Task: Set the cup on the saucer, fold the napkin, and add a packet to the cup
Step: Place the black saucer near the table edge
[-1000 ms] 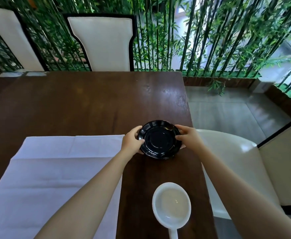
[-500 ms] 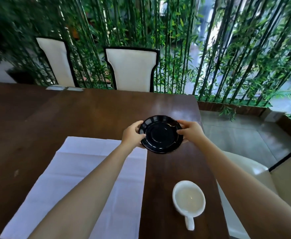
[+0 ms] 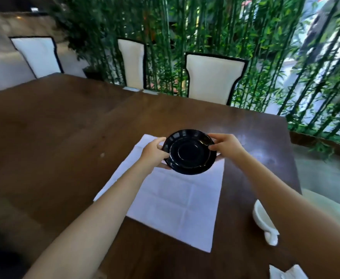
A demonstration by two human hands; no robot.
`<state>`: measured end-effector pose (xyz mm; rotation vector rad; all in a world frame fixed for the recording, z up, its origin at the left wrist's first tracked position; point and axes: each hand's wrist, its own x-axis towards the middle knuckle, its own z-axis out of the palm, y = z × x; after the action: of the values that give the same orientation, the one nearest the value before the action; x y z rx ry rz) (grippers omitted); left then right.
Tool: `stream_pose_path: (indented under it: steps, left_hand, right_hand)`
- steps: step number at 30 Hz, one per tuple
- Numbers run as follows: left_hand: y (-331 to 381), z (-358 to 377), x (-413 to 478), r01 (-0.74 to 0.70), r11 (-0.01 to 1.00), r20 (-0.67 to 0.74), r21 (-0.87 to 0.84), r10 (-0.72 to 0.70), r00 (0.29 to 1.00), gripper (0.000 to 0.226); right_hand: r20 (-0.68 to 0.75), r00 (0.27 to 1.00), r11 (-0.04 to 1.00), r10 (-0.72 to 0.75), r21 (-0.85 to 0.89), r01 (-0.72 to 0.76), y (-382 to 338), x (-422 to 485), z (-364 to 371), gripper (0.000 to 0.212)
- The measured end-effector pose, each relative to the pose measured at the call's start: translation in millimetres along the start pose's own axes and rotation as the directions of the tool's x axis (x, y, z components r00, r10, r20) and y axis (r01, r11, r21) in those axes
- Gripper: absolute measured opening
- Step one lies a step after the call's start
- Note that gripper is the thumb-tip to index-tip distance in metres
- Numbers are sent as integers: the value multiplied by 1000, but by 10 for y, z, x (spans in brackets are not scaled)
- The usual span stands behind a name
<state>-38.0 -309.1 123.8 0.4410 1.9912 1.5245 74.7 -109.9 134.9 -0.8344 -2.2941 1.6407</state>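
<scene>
A glossy black saucer (image 3: 190, 152) is held in the air above the far end of a white napkin (image 3: 171, 198) that lies spread flat on the dark wooden table (image 3: 54, 137). My left hand (image 3: 155, 155) grips the saucer's left rim and my right hand (image 3: 226, 144) grips its right rim. A white cup (image 3: 262, 220) stands on the table at the right, partly hidden by my right forearm, its handle pointing toward me. White paper packets (image 3: 286, 271) show at the bottom right edge.
White chairs with black trim (image 3: 213, 77) stand along the table's far side before a bamboo screen (image 3: 185, 27). The table's right edge (image 3: 293, 158) drops to a tiled floor, with a pale chair seat (image 3: 322, 202) beside it.
Both hands lifted the saucer off the table and carried it left, so it now hangs over the napkin. The view has swung left; the cup sits where it was.
</scene>
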Motion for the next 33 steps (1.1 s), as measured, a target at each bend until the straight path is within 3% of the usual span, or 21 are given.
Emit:
stream_pose_path:
  steps: [12,21,25,33]
  left_hand:
    - [-1259,-1253,-1011,247,952,-245,-179,-286,926,61]
    - [-1967,-1471,-1401,343,904,-317,-256,-414,853,59]
    - [-2173,-1481,-1453,374,897,-320,-238,-435,841,60]
    - [-2331,-1474,-1426,393,895,-350,-210,-444,825,63]
  right_hand:
    - [326,945,999,34,-7,-34,203,-455,1818,50]
    - [382,909,986,168,-45,-163,652,-712,2572,50]
    - [379,904,978,198,-134,-158,848,-765,2742,51]
    - [330,923,978,198,-135,-162,1007,-807,2858,50]
